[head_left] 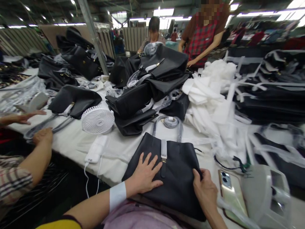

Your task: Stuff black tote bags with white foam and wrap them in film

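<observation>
A black handbag lies flat at the table's near edge, its top pointing away from me. Across its front runs a strap wrapped in pale film, with a small gold buckle. Fingers spread, my left hand rests flat on the left half of the front. At the right edge my right hand grips the bag, thumb on top and the other fingers partly hidden. Beyond the bag's top lie its wrapped handles and a coiled strap.
A white fan and a power bank with a cable stand left. More black bags are piled ahead. White padding, a phone and a tape dispenser lie right. A co-worker's hands handle another bag at left.
</observation>
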